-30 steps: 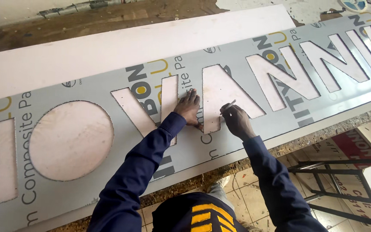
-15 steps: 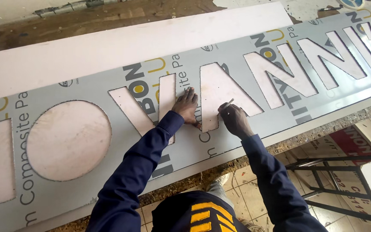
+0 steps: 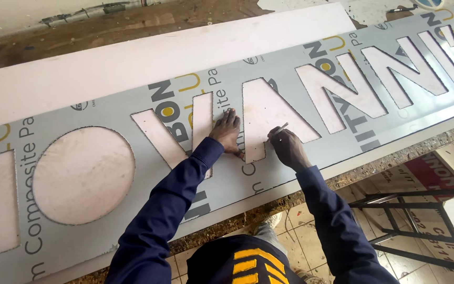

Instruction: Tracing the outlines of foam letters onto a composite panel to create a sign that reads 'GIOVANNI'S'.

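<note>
The left hand (image 3: 227,132) lies flat and open, pressing the long grey sign panel with cut-out letters (image 3: 132,108). Just beside it, the right hand (image 3: 288,149) pinches a thin grey blade tool (image 3: 280,128). The panel looks stiff and smooth with sharp cut edges, so hold it by the flat face.

Under your hands lies a long grey panel (image 3: 132,113), flat on the bench and running across your view, higher at its right end. Dark and yellow print covers its face, and large letter shapes are cut through it, showing a pale pinkish board beneath. Your left hand presses on the grey strip between two cut-outs. In your right hand sits a slim silvery tool (image 3: 280,128), tilted, its tip at the edge of a pointed cut-out.
</note>
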